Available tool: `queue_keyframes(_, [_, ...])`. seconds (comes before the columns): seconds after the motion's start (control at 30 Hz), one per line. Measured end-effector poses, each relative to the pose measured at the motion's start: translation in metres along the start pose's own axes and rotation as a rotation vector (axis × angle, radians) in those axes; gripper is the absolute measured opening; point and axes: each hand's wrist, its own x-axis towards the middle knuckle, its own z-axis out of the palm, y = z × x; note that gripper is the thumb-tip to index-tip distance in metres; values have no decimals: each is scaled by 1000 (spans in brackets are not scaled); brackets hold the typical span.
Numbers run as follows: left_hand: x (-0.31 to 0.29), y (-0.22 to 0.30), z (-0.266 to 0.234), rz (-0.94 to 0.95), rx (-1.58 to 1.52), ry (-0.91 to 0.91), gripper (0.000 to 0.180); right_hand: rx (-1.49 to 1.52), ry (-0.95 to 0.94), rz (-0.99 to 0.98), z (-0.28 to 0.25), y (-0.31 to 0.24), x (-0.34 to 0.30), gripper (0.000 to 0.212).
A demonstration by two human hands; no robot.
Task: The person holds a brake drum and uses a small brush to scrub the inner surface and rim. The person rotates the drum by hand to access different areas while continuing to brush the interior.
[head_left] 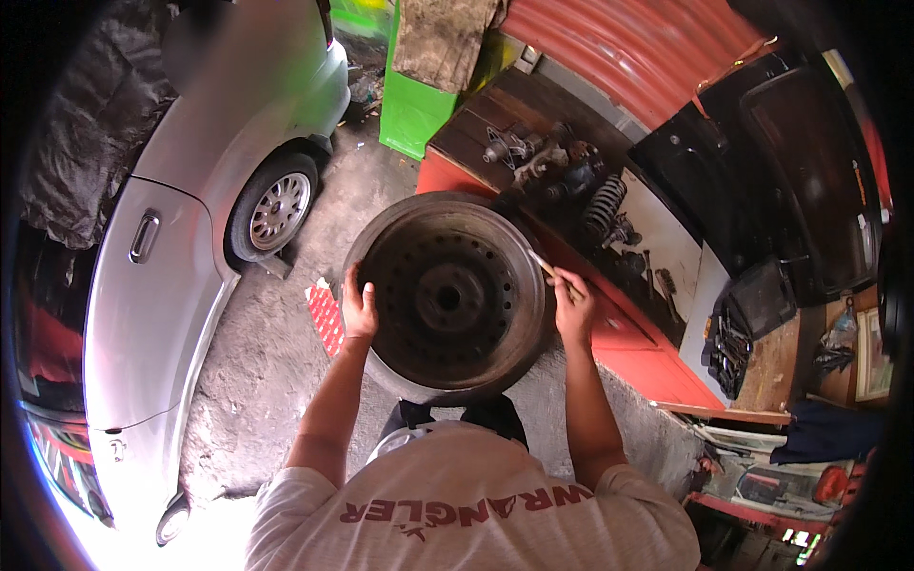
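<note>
A dark steel wheel with its tyre (pixel 433 333) is in front of me, its dished face turned up toward me. Against the tyre's left side rests my left hand (pixel 359 306), fingers stretched out and thumb apart, holding nothing. My right hand (pixel 572 303) is closed round a slim brush (pixel 546 267) with a light wooden handle. The brush's pale tip meets the upper right edge of the wheel, where rim and tyre come together. Whether the tip presses on rubber or metal is too small to tell.
On the left stands a silver car (pixel 157 314). A red and white printed box (pixel 325 317) lies beside the tyre. Along the right runs a red workbench (pixel 638 352) with a coil spring (pixel 606 203), greasy metal parts and a tool case (pixel 728 347). A green box (pixel 414 114) stands beyond.
</note>
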Motion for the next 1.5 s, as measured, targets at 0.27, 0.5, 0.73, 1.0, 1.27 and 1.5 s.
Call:
queue_keyframes(0.27, [0, 9, -1, -18, -41, -15, 58, -353, -94, -169, -31, 1, -11, 11])
queue_keyframes(0.5, [3, 8, 1, -25, -127, -19, 56, -373, -125, -146, -40, -36, -15, 11])
queue_keyframes(0.73, [2, 5, 2, -50, -114, -13, 53, -786, -346, -176, -34, -64, 4, 13])
queue_keyframes(1.0, [7, 3, 1, -57, -86, -25, 50, -633, -342, -160, -35, -76, -2, 19])
queue_keyframes(1.27, [3, 6, -1, -22, -78, -8, 48, -711, -560, -86, -30, -78, -35, 17])
queue_keyframes(1.5, [3, 17, -3, -12, -44, -17, 48, -696, -288, -208, -29, -59, -13, 17])
